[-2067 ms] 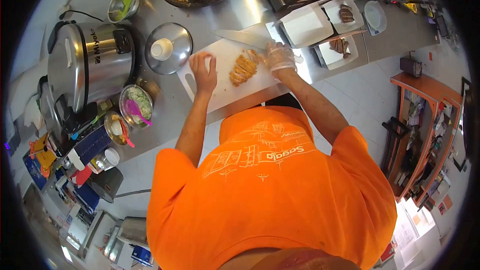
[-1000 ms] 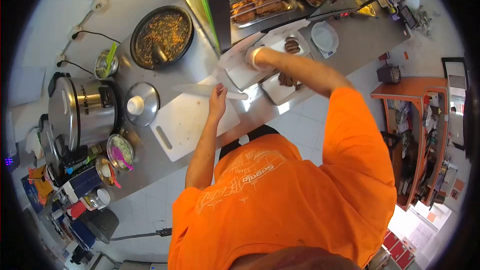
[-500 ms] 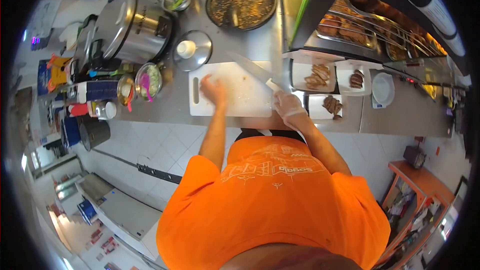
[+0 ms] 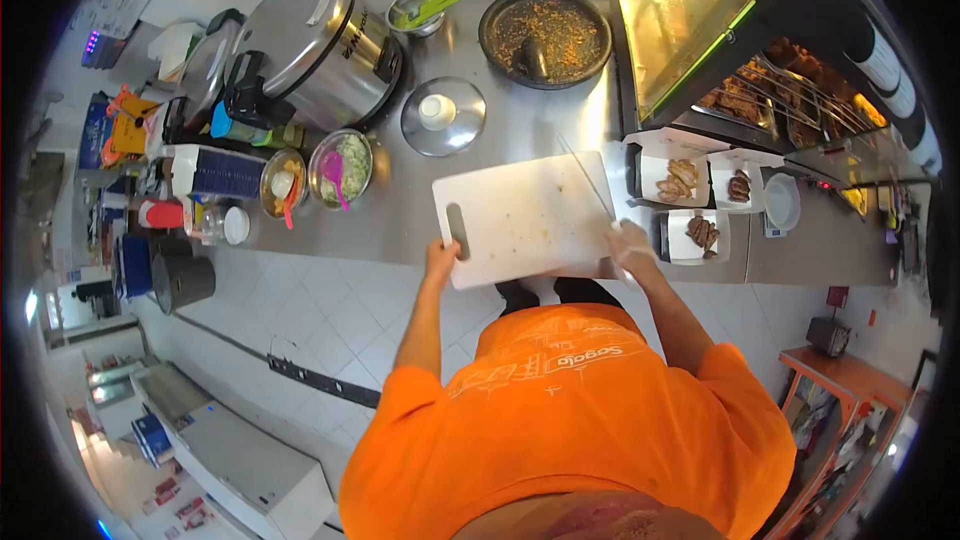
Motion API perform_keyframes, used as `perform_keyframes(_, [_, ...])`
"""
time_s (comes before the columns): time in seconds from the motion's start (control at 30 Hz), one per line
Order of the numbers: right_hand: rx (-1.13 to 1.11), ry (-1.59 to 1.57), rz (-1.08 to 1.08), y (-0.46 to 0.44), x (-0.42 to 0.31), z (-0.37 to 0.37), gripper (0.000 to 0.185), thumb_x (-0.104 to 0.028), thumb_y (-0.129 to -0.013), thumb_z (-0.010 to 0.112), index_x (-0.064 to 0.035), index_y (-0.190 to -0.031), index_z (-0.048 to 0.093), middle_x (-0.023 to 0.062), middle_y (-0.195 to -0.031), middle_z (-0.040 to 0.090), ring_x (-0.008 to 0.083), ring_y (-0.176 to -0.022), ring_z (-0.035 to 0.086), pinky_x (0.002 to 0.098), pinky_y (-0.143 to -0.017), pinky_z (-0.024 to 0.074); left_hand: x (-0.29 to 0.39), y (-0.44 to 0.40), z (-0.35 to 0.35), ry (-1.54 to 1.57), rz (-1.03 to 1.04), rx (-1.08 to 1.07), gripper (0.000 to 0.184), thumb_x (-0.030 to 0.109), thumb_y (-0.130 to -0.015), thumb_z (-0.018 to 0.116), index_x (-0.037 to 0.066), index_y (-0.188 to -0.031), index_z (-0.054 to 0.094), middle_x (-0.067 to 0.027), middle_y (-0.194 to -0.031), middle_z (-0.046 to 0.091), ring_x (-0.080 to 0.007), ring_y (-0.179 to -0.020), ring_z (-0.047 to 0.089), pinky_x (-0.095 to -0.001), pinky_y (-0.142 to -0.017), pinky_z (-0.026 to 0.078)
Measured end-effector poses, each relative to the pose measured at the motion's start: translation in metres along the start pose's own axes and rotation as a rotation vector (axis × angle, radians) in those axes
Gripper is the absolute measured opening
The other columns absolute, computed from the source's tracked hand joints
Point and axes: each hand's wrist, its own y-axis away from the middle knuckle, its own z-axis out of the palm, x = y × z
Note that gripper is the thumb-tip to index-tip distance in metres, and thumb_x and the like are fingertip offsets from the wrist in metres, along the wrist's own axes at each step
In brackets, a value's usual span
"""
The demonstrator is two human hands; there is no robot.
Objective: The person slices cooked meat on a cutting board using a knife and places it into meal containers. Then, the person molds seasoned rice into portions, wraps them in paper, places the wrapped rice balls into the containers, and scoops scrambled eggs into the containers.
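At the cutting board [image 4: 520, 230], two hands share the work: one on the board, one at the knife [image 4: 590, 180].
Left of the board, a metal bowl [image 4: 312, 178] of pale green shreds stands on the steel counter [image 4: 385, 232]; at its near left corner, which reaches past the counter's edge, the left hand [image 4: 441, 262] pinches the rim beside the handle slot. Dark crumbs dot the board, and the knife's blade slants over its far right corner. To its right, the right hand [image 4: 632, 248], blurred, appears closed around the knife's handle; beyond are three open boxes [image 4: 655, 164] of sliced meat [image 4: 677, 180]. The step in hand looks like handling the crumb-strewn board, and moving it would seem to call for a firm pinch and a blade kept clear.
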Motion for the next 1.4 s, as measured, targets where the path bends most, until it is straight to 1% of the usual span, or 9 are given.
perform_keyframes(0.43, [0.291,-0.190,0.085,0.028,-0.119,-0.111,0.045,-0.036,-0.101,0.037,0.0033,-0.111,0.058,0.0293,-0.104,0.063,0.0460,-0.101,0.059,0.0496,-0.091,0.0465,0.191,0.032,-0.022,0.715,0.246,-0.086,0.019,0.010,-0.086,0.053,-0.002,-0.101,0.055,-0.0128,-0.100,0.060,-0.0243,-0.083,0.064,-0.0370,-0.070,0.056])
perform_keyframes(0.57, [0.476,0.212,-0.703,-0.065,-0.138,-0.070,0.033,-0.020,-0.099,0.038,-0.0010,-0.115,0.060,0.0280,-0.108,0.063,0.0424,-0.099,0.063,0.0492,-0.092,0.0484,0.299,-0.029,0.038,0.687,0.439,0.166,0.024,0.012,-0.086,0.056,-0.003,-0.104,0.057,-0.0145,-0.100,0.062,-0.0232,-0.087,0.065,-0.0380,-0.074,0.056])
perform_keyframes(0.63, [0.044,0.094,-0.447,-0.066,-0.203,-0.081,0.032,-0.008,-0.091,0.045,-0.0037,-0.121,0.057,0.0244,-0.125,0.058,0.0390,-0.110,0.060,0.0472,-0.093,0.0493,0.325,-0.047,0.055,0.654,0.516,0.237,0.025,0.010,-0.085,0.056,-0.004,-0.105,0.057,-0.0143,-0.101,0.061,-0.0230,-0.087,0.064,-0.0369,-0.074,0.056])
perform_keyframes(0.8, [-0.130,0.191,-0.459,-0.094,-0.249,-0.107,0.035,-0.010,-0.092,0.048,0.0008,-0.125,0.055,0.0255,-0.124,0.058,0.0371,-0.105,0.063,0.0421,-0.090,0.0523,0.336,-0.077,0.058,0.620,0.462,0.293,0.027,0.003,-0.083,0.054,-0.006,-0.108,0.051,-0.0149,-0.102,0.059,-0.0251,-0.085,0.063,-0.0329,-0.066,0.056])
perform_keyframes(0.9, [0.211,0.074,-0.776,-0.210,-0.170,-0.045,0.037,-0.009,-0.091,0.047,0.0088,-0.123,0.053,0.0266,-0.110,0.064,0.0332,-0.097,0.066,0.0410,-0.082,0.0551,0.327,-0.097,0.048,0.587,0.388,0.305,0.018,0.000,-0.079,0.050,-0.004,-0.097,0.048,-0.0156,-0.096,0.057,-0.0262,-0.087,0.063,-0.0340,-0.067,0.057])
perform_keyframes(1.0, [0.141,0.603,-0.563,-0.288,-0.129,-0.080,0.043,-0.005,-0.087,0.047,0.0128,-0.126,0.050,0.0266,-0.100,0.067,0.0305,-0.089,0.068,0.0379,-0.075,0.0554,0.306,-0.108,0.047,0.559,0.518,0.318,0.015,-0.001,-0.077,0.048,-0.001,-0.092,0.047,-0.0153,-0.094,0.056,-0.0256,-0.090,0.061,-0.0360,-0.069,0.057])
perform_keyframes(1.2, [0.479,0.812,-0.688,-0.262,-0.128,-0.044,0.035,-0.014,-0.094,0.041,0.0069,-0.118,0.055,0.0166,-0.082,0.061,0.0343,-0.069,0.062,0.0484,-0.069,0.0515,0.308,-0.094,0.052,0.624,0.478,0.280,0.018,-0.007,-0.082,0.046,0.001,-0.099,0.045,-0.0136,-0.098,0.053,-0.0225,-0.090,0.061,-0.0327,-0.065,0.054])
perform_keyframes(1.23, [0.130,0.156,-0.658,-0.237,-0.155,-0.040,0.039,-0.023,-0.096,0.042,0.0069,-0.120,0.052,0.0238,-0.095,0.063,0.0369,-0.081,0.065,0.0509,-0.076,0.0517,0.310,-0.094,0.054,0.607,0.458,0.300,0.020,-0.005,-0.083,0.046,-0.001,-0.102,0.046,-0.0141,-0.099,0.055,-0.0223,-0.088,0.061,-0.0334,-0.067,0.055])
perform_keyframes(1.4, [0.062,-0.031,-0.319,-0.203,-0.196,-0.042,0.029,-0.013,-0.094,0.043,0.0014,-0.117,0.053,0.0216,-0.102,0.068,0.0401,-0.092,0.066,0.0464,-0.081,0.0549,0.296,-0.086,0.055,0.598,0.416,0.311,0.020,-0.002,-0.082,0.046,-0.001,-0.102,0.045,-0.0169,-0.103,0.058,-0.0219,-0.084,0.061,-0.0349,-0.070,0.058])
